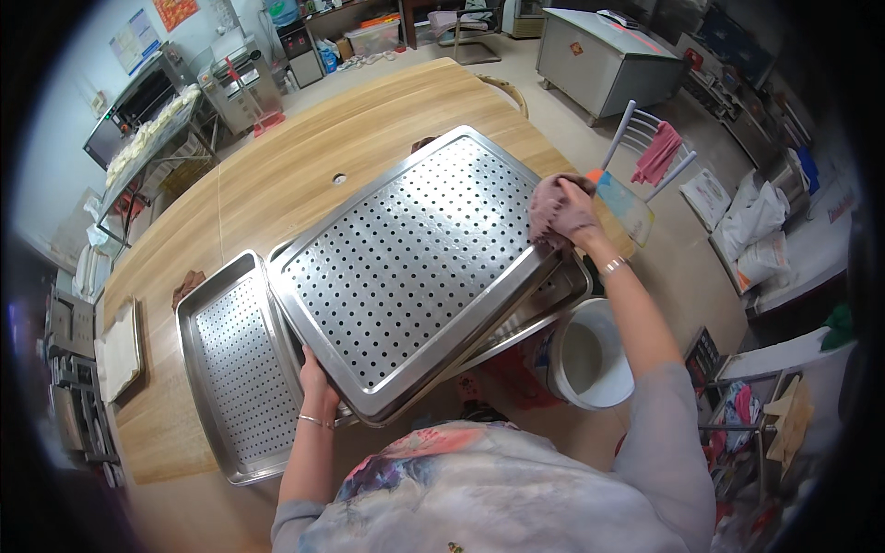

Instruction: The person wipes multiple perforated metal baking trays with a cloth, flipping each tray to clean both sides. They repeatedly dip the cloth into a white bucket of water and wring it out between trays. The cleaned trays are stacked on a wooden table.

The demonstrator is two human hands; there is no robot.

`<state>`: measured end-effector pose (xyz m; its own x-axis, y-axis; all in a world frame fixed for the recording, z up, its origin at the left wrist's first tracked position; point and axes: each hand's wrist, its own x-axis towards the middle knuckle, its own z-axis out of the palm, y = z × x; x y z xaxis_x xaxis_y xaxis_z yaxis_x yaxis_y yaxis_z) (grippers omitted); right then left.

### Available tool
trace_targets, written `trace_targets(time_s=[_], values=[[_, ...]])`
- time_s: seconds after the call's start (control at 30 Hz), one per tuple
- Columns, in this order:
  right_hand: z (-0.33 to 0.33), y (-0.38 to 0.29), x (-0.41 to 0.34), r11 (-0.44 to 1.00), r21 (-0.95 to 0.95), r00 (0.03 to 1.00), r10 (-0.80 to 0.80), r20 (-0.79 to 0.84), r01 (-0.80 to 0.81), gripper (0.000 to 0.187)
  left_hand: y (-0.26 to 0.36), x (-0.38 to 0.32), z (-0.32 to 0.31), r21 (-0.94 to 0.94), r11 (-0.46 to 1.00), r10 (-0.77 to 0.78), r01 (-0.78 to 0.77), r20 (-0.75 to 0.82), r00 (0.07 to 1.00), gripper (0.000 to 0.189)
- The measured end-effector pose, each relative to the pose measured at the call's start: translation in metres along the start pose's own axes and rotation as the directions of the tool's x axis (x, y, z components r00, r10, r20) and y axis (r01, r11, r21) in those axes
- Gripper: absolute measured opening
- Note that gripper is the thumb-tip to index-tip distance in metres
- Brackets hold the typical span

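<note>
A perforated stainless steel tray (415, 256) lies tilted and underside up before me, across another metal tray (511, 339). My left hand (317, 379) grips its near left edge, the fingers partly hidden beneath it. At the far right corner my right hand (577, 211) presses a mauve cloth (551, 207) against the rim. A second perforated tray (242, 366) rests right way up on the wooden table (290, 186) to the left, with its near end towards the table's front edge.
A white bucket of cloudy liquid (588, 359) stands below the table edge at right. A shallow tray with a pale liner (121, 349) and a brown cloth (187, 287) lie at left. Beyond the table's right side is a metal chair (646, 148) with a pink cloth.
</note>
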<state>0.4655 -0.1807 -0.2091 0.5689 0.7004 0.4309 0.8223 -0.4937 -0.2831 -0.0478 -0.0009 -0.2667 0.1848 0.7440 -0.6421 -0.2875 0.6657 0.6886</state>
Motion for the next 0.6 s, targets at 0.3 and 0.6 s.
trace_targets(time_s=[0.3,0.6], values=[[0.035,-0.310,-0.043,0.773,0.378,0.668,-0.632,0.394,0.509,0.049,-0.001,-0.006,-0.003,0.058,0.998,0.026,-0.024,-0.048,0.999,0.058],[0.087,-0.160,0.163,0.983,-0.138,0.899,-0.047,0.434,0.118,0.053,0.002,-0.023,0.010,0.102,0.993,0.065,-0.050,-0.151,0.986,0.055]])
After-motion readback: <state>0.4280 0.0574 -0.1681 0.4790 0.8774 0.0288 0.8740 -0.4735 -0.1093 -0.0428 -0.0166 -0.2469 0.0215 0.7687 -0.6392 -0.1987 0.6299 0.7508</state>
